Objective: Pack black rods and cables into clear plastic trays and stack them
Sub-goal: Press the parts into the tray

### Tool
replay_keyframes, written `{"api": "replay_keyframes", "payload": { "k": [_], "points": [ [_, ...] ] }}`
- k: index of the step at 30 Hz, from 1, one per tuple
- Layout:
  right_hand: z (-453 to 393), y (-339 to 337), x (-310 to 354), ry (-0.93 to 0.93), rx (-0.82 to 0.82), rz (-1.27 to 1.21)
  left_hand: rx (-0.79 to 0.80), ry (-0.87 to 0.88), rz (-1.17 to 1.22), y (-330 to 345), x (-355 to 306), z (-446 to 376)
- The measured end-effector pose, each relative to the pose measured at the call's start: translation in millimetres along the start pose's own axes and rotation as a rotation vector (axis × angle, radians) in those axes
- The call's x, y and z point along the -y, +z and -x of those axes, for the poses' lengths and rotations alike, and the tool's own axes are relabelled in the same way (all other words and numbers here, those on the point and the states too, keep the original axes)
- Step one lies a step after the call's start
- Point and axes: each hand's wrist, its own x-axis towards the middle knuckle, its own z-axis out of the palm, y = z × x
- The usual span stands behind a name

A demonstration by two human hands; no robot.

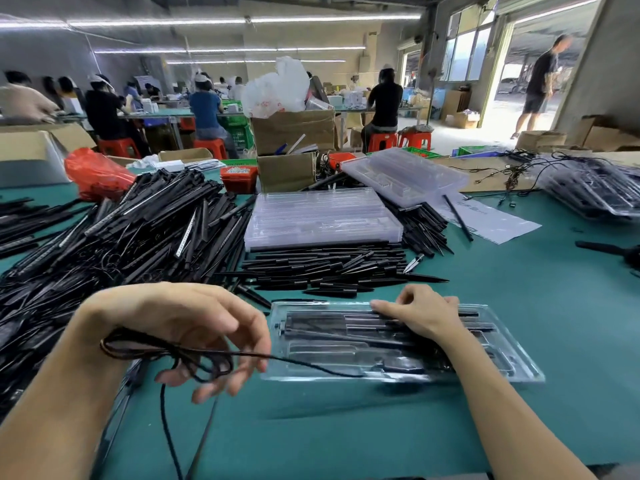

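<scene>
Tray [519, 370]: black rods [346, 323] inside | right hand [420, 315] flat on rods | left hand [194, 327] grips cable [180, 355]

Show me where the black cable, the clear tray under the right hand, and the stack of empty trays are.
black cable [166, 351]: head view, on its bundled loops by the left wrist.
clear tray [519, 370]: head view, on its bare right rim.
stack of empty trays [322, 220]: head view, on the top tray's middle.

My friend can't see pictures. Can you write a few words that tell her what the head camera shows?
A person's left hand holds a looped black cable while the right hand presses on black rods in a clear plastic tray on a green table. Behind lie heaps of black rods and a stack of empty trays.
</scene>
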Motion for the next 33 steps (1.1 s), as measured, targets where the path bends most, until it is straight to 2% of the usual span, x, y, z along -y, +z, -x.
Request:
{"api": "replay_keyframes", "payload": {
  "k": [3,5,6,7,9,11,13,14,16,20,23,25,27,31,33],
  "points": [
    [-5,-1,0,0.025,0.012,-0.041,0.176,0.231,0.167,-5,12,2],
    [-6,1,0,0.036,0.000,-0.052,0.155,0.261,0.190,-9,15,7],
    [-6,1,-1,0.041,-0.006,-0.055,0.080,0.225,0.166,-9,13,8],
    [-6,2,-1,0.046,-0.011,-0.056,-0.065,0.167,0.121,-1,6,9],
    [-6,4,-1,0.052,-0.023,-0.048,-0.484,0.020,-0.030,5,-15,8],
    [-6,5,-1,0.053,-0.029,-0.047,-0.871,-0.195,-0.300,7,-32,16],
    [-7,5,-1,0.051,-0.019,-0.052,-1.037,-0.366,-0.594,6,-46,27],
    [-7,5,-1,0.048,-0.013,-0.054,-1.080,-0.341,-0.641,4,-50,30],
    [-7,4,0,0.049,-0.009,-0.069,-1.090,-0.316,-0.721,-3,-49,28],
    [-5,3,0,0.046,-0.007,-0.098,-1.036,-0.481,-0.830,-30,-18,-7],
    [-5,2,2,0.054,-0.006,-0.108,-1.028,-0.720,-0.951,-38,16,-25],
    [-5,1,3,0.058,-0.009,-0.109,-0.993,-0.810,-0.959,-31,31,-34],
    [-5,0,5,0.056,-0.009,-0.100,-0.970,-0.775,-0.922,-24,40,-41],
    [-6,-2,7,0.061,-0.013,-0.069,-0.952,-0.529,-1.121,-9,51,-56],
    [-7,-3,7,0.076,-0.024,-0.056,-0.911,-0.431,-1.057,-3,57,-64]
  ]
}}
